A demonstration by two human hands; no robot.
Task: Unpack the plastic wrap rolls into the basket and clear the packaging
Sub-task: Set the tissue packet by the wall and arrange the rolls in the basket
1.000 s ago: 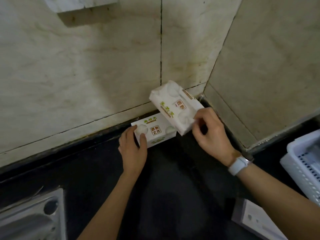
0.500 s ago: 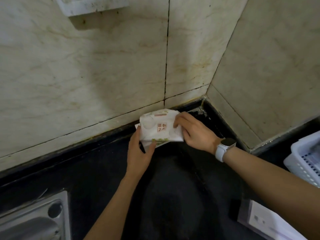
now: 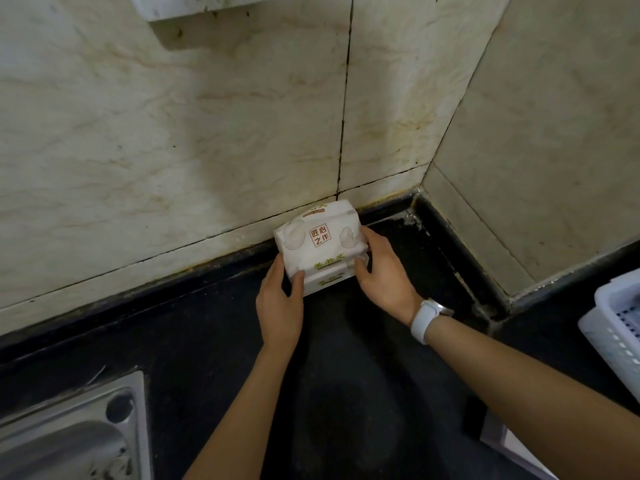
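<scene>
Two white soft packs with orange and green print lie stacked against the tiled wall on the black counter (image 3: 346, 375). The upper pack (image 3: 318, 237) rests on the lower pack (image 3: 329, 280), of which only the front edge shows. My left hand (image 3: 278, 303) presses the stack's left side, thumb on the front. My right hand (image 3: 384, 275), with a white watch on the wrist, holds the right side. The white plastic basket (image 3: 613, 327) stands at the right edge, partly out of frame.
A steel sink (image 3: 69, 434) sits at the lower left. A flat white package (image 3: 512, 448) lies at the lower right near my right forearm. Tiled walls meet in a corner behind the packs. A white fixture (image 3: 197, 5) hangs on the wall above.
My right hand has brought the raised pack down onto the one lying on the counter. Both hands now hold the stack by its sides against the wall.
</scene>
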